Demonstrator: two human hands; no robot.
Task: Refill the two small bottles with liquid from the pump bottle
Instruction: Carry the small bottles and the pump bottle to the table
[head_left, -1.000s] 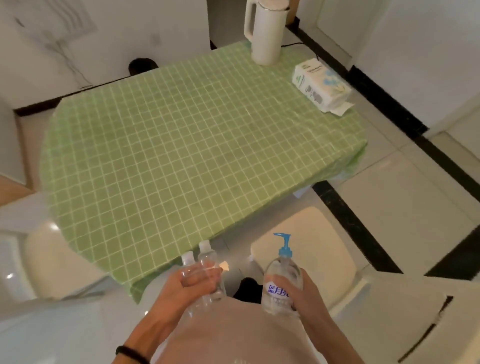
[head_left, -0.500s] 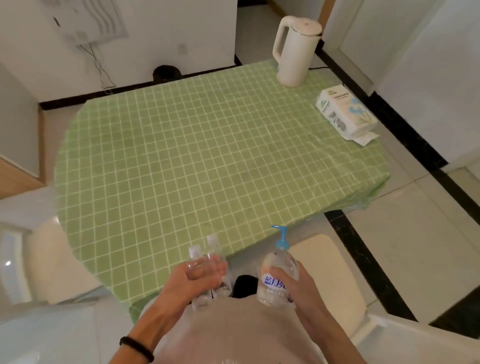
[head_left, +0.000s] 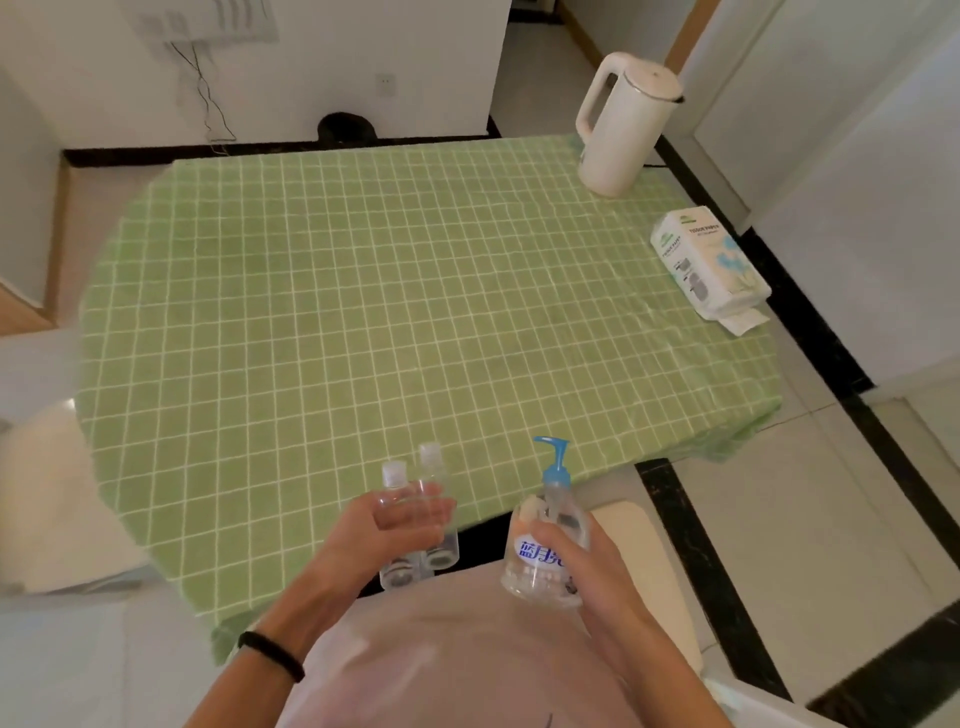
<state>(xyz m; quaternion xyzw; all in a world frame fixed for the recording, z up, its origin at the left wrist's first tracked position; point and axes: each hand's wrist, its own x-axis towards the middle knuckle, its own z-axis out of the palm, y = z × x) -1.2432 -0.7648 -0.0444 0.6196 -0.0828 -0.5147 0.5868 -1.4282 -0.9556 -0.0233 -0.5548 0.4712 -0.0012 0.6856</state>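
My left hand (head_left: 382, 532) grips two small clear bottles (head_left: 415, 512) side by side, both upright with their white caps on, just over the near edge of the table. A clear pump bottle (head_left: 545, 558) with a blue pump head and a blue label is held upright in my right hand (head_left: 582, 558), whose fingers wrap its body. It hangs in the air just short of the table's near edge, to the right of the small bottles.
The table wears a green checked cloth (head_left: 395, 312). A white kettle (head_left: 618, 124) stands at its far right corner and a tissue pack (head_left: 706, 262) lies on the right edge. A white chair (head_left: 660, 577) sits below on the right, with tiled floor beyond.
Both hands have carried the bottles forward to the table's near edge, and my view has tilted up, showing more of the table and the wall.
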